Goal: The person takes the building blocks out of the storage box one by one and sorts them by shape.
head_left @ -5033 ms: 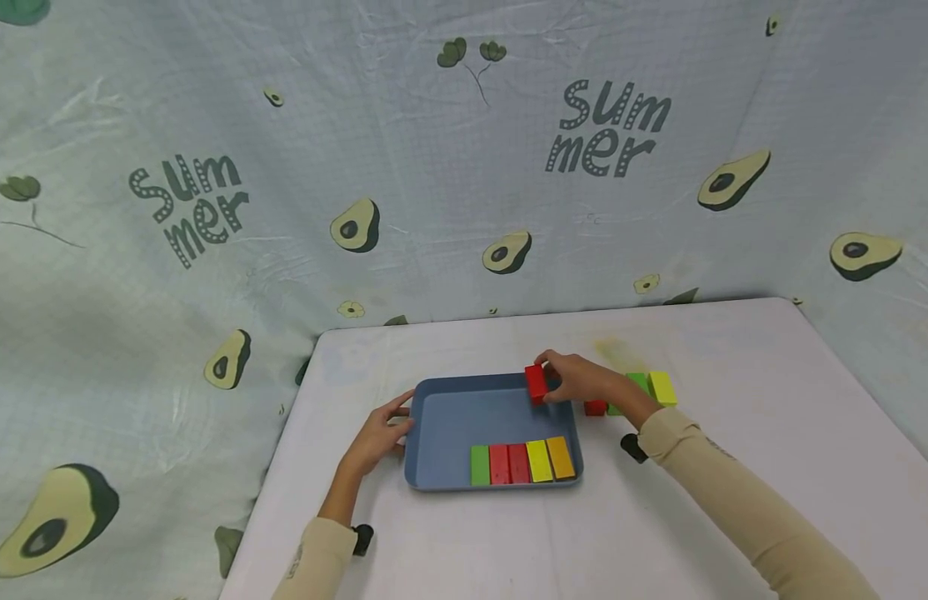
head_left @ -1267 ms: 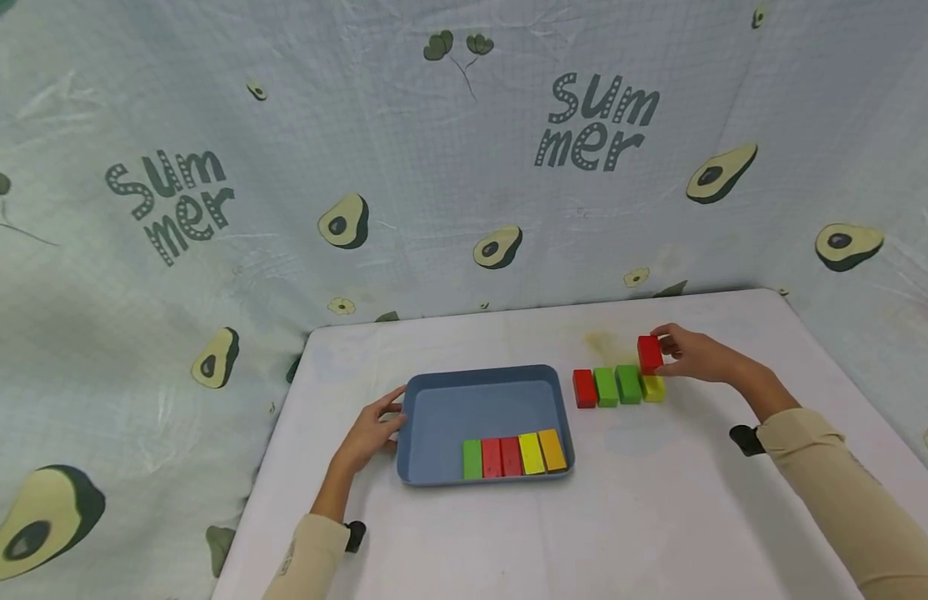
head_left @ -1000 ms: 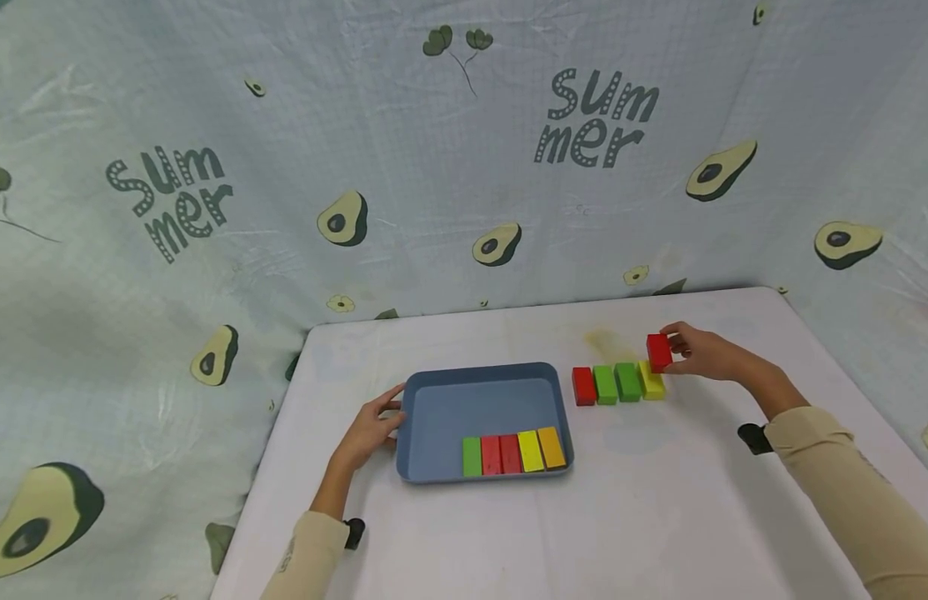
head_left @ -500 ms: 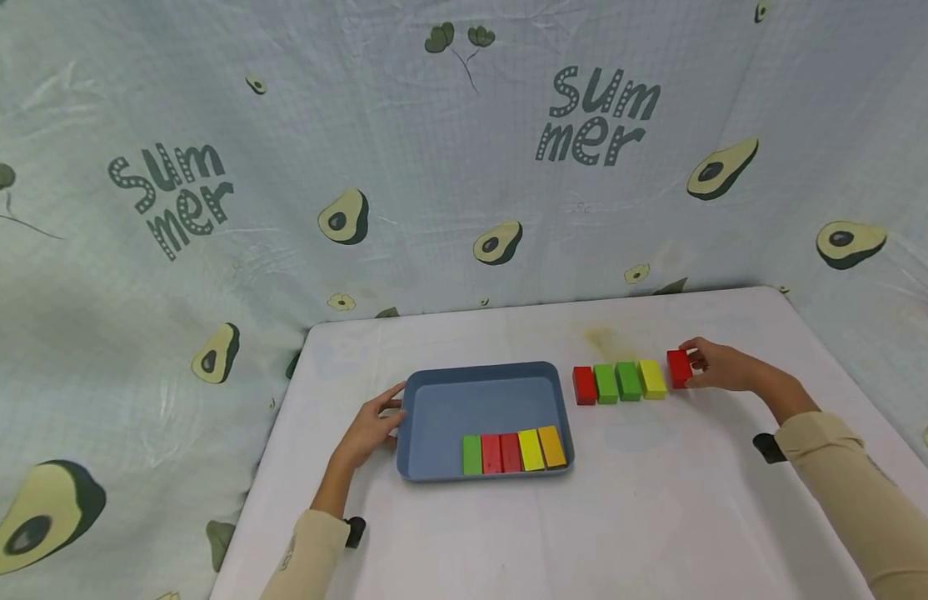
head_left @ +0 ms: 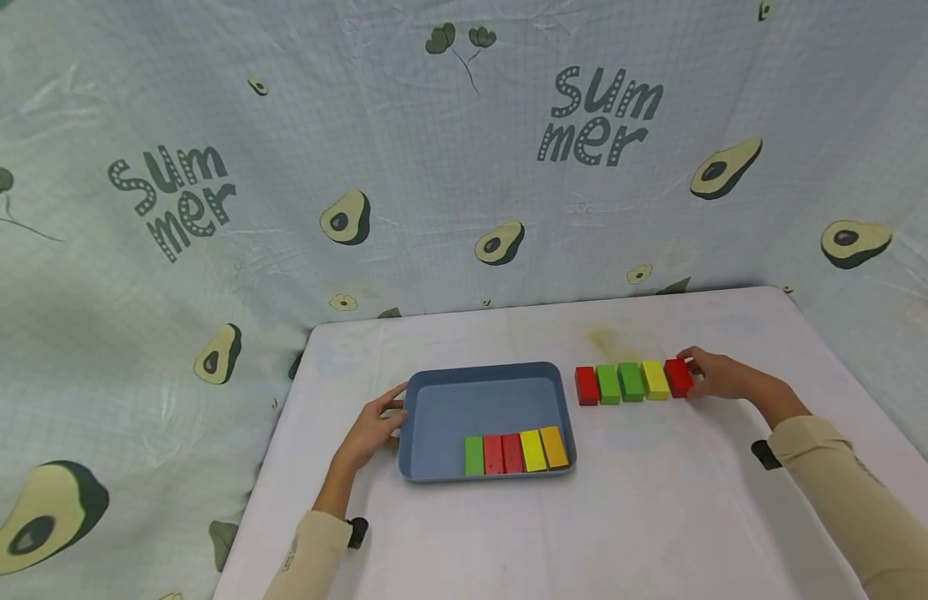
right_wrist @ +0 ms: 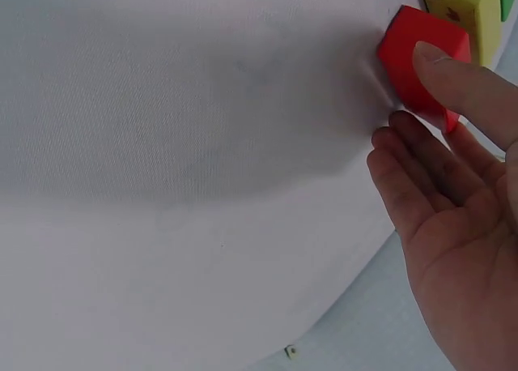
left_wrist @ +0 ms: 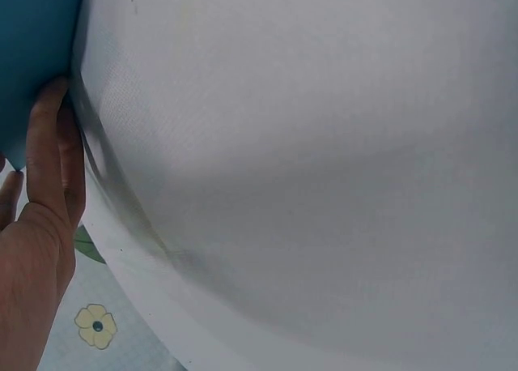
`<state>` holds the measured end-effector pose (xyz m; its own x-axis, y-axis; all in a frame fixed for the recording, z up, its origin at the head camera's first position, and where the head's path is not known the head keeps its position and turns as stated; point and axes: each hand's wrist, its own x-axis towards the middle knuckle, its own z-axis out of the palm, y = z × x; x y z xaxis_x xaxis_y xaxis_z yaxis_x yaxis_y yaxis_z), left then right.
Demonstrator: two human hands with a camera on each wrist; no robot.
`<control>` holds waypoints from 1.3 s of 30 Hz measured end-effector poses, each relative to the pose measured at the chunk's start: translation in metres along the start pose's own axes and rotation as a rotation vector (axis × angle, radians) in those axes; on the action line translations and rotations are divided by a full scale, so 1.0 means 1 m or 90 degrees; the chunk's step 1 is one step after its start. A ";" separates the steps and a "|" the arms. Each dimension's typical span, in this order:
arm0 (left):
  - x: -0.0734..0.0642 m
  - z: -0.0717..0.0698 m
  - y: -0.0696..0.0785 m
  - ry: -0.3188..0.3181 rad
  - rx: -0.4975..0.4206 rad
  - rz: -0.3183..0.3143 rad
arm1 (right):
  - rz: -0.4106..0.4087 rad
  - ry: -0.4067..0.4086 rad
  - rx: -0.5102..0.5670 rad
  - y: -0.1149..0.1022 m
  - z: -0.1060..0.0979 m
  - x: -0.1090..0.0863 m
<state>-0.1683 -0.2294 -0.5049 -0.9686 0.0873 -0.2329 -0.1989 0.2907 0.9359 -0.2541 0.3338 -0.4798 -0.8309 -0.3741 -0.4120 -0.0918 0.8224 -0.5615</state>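
Note:
My right hand (head_left: 722, 377) pinches a red block (head_left: 678, 378) between thumb and fingers at the right end of a row on the table. In the right wrist view the thumb lies on top of the red block (right_wrist: 425, 59), right beside the yellow block (right_wrist: 469, 14). Leftward the row continues with a yellow block (head_left: 655, 380), two green blocks (head_left: 631, 382) and another red block (head_left: 586, 386). My left hand (head_left: 369, 429) rests against the left rim of a blue-grey tray (head_left: 449, 433); the left wrist view shows its fingers fairly straight along the tray's edge.
Along the tray's front right side lie a green block (head_left: 474, 456), two red blocks (head_left: 493, 454), a yellow block (head_left: 533, 451) and an orange block (head_left: 554, 447). The table (head_left: 509, 542) has a white cover. A printed curtain (head_left: 434, 150) hangs behind it.
The red block in my right hand moved from over the tray's far right corner, past the row, then down beside the yellow block. My left hand stays at the tray.

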 end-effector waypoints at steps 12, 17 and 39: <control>0.000 0.001 0.004 0.002 0.006 -0.001 | -0.014 0.012 -0.018 0.001 0.000 0.002; 0.001 -0.002 0.005 -0.004 0.006 0.009 | -0.003 0.030 -0.032 -0.002 -0.002 0.002; -0.002 0.000 0.005 -0.003 0.010 -0.007 | -0.106 0.117 -0.038 -0.055 -0.001 0.004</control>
<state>-0.1676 -0.2282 -0.4998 -0.9656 0.0890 -0.2442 -0.2067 0.3064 0.9292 -0.2535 0.2878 -0.4498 -0.8872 -0.4262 -0.1766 -0.2631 0.7819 -0.5652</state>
